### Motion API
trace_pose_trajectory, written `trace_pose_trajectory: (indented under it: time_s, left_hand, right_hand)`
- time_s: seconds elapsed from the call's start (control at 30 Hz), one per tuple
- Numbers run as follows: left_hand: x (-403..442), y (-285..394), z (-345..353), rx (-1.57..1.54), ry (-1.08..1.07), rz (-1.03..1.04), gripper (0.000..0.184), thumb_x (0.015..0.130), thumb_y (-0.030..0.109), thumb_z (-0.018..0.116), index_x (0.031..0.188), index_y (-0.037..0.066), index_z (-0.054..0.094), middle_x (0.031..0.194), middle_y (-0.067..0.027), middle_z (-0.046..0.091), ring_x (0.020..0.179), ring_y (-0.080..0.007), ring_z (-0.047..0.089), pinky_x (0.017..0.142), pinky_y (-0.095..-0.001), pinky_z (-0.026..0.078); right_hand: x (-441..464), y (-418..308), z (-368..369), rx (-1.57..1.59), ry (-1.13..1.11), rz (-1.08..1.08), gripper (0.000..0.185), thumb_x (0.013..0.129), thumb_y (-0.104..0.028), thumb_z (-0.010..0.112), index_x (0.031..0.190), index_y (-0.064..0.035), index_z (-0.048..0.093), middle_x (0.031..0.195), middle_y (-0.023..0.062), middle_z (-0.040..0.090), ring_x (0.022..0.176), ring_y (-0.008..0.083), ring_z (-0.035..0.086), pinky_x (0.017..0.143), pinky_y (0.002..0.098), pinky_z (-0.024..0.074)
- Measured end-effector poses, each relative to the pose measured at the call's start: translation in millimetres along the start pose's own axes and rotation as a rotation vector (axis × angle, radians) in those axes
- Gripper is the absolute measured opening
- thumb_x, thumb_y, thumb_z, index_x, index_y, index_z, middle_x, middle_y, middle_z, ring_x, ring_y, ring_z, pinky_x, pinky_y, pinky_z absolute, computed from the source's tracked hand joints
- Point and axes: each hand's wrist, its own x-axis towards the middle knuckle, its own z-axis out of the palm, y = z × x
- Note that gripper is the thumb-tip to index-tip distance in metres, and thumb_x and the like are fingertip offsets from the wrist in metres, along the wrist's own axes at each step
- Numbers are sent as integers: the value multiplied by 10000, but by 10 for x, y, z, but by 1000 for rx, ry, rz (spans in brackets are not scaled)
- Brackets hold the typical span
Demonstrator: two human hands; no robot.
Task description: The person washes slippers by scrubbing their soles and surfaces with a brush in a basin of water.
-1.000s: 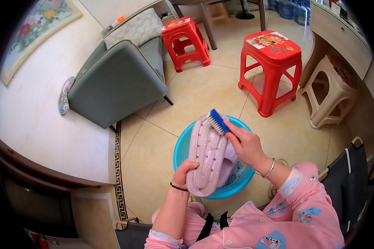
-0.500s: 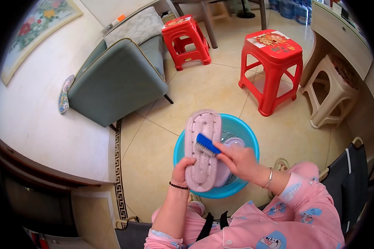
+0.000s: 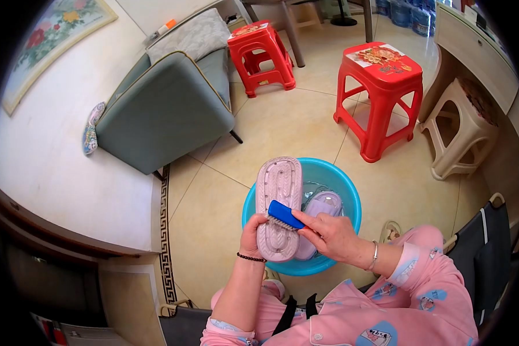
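Possibly, the upturned lilac slipper (image 3: pixel 279 184), above the turquoise basin (image 3: pixel 352 196) just inside its left rim, could twist loose if the blue brush (image 3: pixel 285 215) pressed hard, since the left hand (image 3: pixel 251 233) grips one side. Its fingers close on that edge (their wrap beneath is hidden); the right hand's (image 3: pixel 334 233) pinch the brush handle narrowly, bristles at the sole.

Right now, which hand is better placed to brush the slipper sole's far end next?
Probably the right hand: it holds the blue scrub brush, bristles against the slipper sole, while the left hand grips its edge.
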Motion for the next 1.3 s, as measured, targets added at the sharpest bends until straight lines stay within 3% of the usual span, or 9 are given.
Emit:
trace_pose_trajectory:
  time_s: [0.23,0.3,0.37,0.5,0.67,0.83,1.03,1.2,1.3]
  left_hand:
    - [47,35,-110,-128,-113,-29,449,851,124,521,1251,-81,514,1143,-221,646,1009,-324,664,923,-447,543]
    - [1,-3,-79,-22,-34,-23,478,847,116,530,1283,-77,491,1171,-225,633,1032,-329,656,933,-451,538]
    - [-14,-56,117,84,37,-14,510,844,108,539,1315,-73,467,1199,-230,620,1055,-334,648,943,-455,534]
    - [-22,-104,224,99,46,-42,585,835,88,549,1379,-67,400,1274,-240,574,1118,-342,617,973,-462,515]
    - [-29,-92,178,137,67,-34,560,838,84,552,1363,-64,424,1259,-230,586,1101,-330,627,957,-446,523]
    - [5,-48,85,279,139,13,531,838,53,557,1346,-54,445,1230,-199,606,1070,-300,637,945,-422,523]
    - [-12,-104,192,426,138,-22,567,806,10,595,1354,-21,454,1245,-144,598,1113,-256,606,975,-391,492]
    - [-12,-89,164,440,179,34,552,788,-15,565,1332,-22,471,1229,-141,604,1099,-257,612,971,-392,496]
    - [-25,-77,170,465,162,58,550,779,-17,552,1324,-21,476,1225,-137,605,1095,-259,613,971,-391,495]
  right_hand:
    - [-61,-26,9,-62,-42,-10,400,913,-339,621,1300,-240,596,649,64,533,507,255,560,449,378,461]
    - [-17,31,28,-82,-40,10,398,914,-336,618,1299,-236,597,654,69,542,516,259,564,460,384,464]
    - [119,230,81,-62,154,47,391,912,-326,621,1294,-239,603,671,80,564,546,268,575,498,394,471]
    - [303,418,-20,-77,211,170,371,926,-313,610,1286,-225,608,695,116,579,592,304,589,544,427,474]
    - [240,331,2,-54,185,162,375,930,-315,606,1293,-224,600,702,119,584,600,311,594,548,430,480]
    - [84,81,-32,-133,-66,92,378,926,-324,611,1291,-228,601,714,121,595,596,296,604,542,427,482]
    - [293,410,4,-109,163,171,382,923,-316,614,1294,-226,601,687,113,572,601,298,603,533,424,480]
    - [74,117,36,-154,-13,11,405,910,-335,627,1302,-235,591,669,96,558,542,281,584,501,420,477]
    - [22,2,11,-178,-53,39,397,913,-347,620,1294,-239,598,679,100,561,541,283,581,497,424,475]
